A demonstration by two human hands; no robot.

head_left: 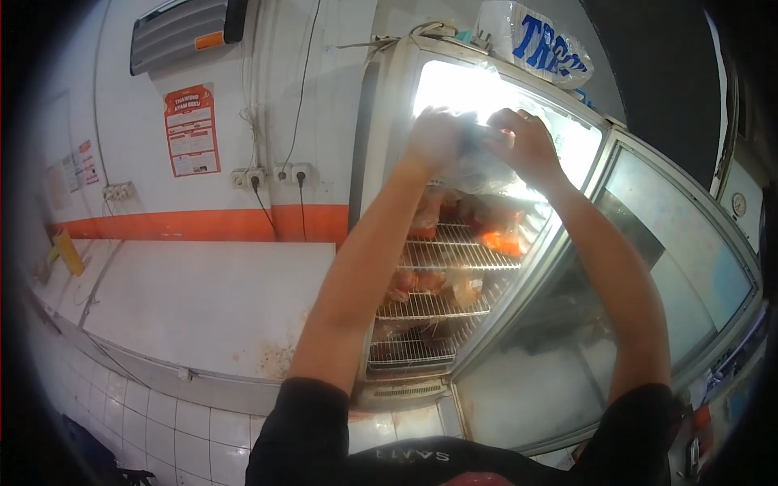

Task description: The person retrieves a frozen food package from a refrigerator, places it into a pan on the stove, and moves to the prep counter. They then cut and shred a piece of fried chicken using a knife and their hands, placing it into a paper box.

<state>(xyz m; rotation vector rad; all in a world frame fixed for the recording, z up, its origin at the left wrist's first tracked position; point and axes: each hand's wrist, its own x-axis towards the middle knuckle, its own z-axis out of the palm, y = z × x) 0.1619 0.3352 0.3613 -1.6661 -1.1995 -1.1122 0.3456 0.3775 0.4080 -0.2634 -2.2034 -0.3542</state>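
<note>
Two hands: one left hand (436, 142), one right hand (528, 150). Plastic bag (484, 172) at hands: one. One fridge (395, 105), one glass door (681, 235). Wire shelves (446, 256): at least three. Shelf bags (502, 225): several, too blurred for exact count. One red poster (192, 130), one grey wall unit (185, 36), one white counter (203, 300), one yellow object (70, 253), one lettered package (539, 44), one round dial (738, 204). Black plugs (301, 176): two.

In the upper left of your view, the red poster (193, 130) is headed "THAWING AYAM BEKU"; its smaller lines are too fine for you to read. At the top, right of centre, big blue letters starting "TR" stand on a plastic-wrapped pack (506, 31), the rest distorted. Pale lettering on your black shirt (502, 455), bottom centre, is unclear.
</note>
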